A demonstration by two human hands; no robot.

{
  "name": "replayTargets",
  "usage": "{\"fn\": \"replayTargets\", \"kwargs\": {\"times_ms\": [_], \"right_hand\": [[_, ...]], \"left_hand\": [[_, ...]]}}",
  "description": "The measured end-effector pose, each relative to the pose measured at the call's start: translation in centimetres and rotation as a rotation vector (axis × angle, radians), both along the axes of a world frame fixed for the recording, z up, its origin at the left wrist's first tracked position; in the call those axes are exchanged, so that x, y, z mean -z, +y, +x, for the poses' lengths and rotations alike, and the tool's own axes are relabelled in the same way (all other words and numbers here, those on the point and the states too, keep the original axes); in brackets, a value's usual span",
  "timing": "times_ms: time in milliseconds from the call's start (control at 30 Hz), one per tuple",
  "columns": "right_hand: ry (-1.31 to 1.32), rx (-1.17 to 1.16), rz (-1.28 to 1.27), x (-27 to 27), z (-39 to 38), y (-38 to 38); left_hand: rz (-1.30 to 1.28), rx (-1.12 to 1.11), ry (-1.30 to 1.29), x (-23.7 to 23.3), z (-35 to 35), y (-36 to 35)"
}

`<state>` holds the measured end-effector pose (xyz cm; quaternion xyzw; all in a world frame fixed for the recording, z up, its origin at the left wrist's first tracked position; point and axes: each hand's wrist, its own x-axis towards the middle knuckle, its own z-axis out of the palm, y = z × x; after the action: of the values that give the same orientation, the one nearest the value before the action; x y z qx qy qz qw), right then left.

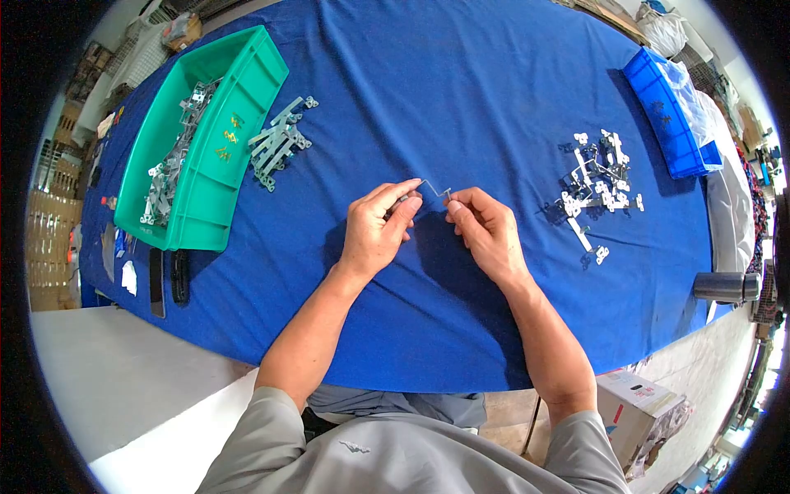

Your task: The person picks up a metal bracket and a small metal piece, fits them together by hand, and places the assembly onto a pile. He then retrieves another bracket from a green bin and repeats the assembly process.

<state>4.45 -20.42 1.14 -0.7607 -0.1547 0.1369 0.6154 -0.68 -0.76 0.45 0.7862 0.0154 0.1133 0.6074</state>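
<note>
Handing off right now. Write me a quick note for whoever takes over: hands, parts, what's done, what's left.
Left hand: pinches one end of the bent metal piece, above the blue cloth.
Right hand: pinches the other end.
Parts: loose brackets lie scattered at the right, near the blue bin. A stacked group lies beside the green bin, which holds more metal parts.
Done, apparently: the stacked group and the green bin's contents.
Left, apparently: the piece in hand and the loose brackets.
</note>
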Motion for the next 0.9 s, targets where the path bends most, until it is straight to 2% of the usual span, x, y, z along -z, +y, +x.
{"fn": "replayTargets", "kwargs": {"times_ms": [100, 167, 267, 367, 467, 567, 667, 767, 900], "right_hand": [[0.014, -0.002, -0.026, 0.0, 0.1, -0.1], [0.016, -0.004, -0.074, -0.1, 0.2, -0.3], [-0.140, 0.034, -0.113, 0.6, 0.1, -0.2], [-0.087, 0.048, -0.119, 0.2, 0.1, -0.1], [0.005, 0.060, 0.010, 0.1, 0.0, 0.0], [-0.043, 0.058, 0.046, 0.1, -0.1, 0.3], [-0.026, -0.013, -0.031, 0.3, 0.2, -0.2], [-0.300, 0.022, -0.081, 1.9, 0.5, -0.2], [-0.014, 0.117, 0.163, 0.7, 0.3, -0.2]], "left_hand": [[0.030, 0.004, 0.022, -0.4, -0.1, 0.1], [0.122, 0.006, -0.090, -0.3, 0.0, 0.2], [0.189, -0.007, -0.225, 0.2, 0.2, 0.3], [0.249, -0.028, -0.247, -0.2, 0.1, 0.0], [0.348, -0.031, -0.306, -0.5, 0.2, 0.0], [0.406, -0.010, -0.331, -0.8, 0.1, -0.1], [0.428, 0.019, -0.354, -0.7, 0.2, -0.1], [0.422, 0.031, -0.366, -0.7, 0.2, -0.1], [0.423, 0.035, -0.442, -0.3, 0.5, -0.1]]}}
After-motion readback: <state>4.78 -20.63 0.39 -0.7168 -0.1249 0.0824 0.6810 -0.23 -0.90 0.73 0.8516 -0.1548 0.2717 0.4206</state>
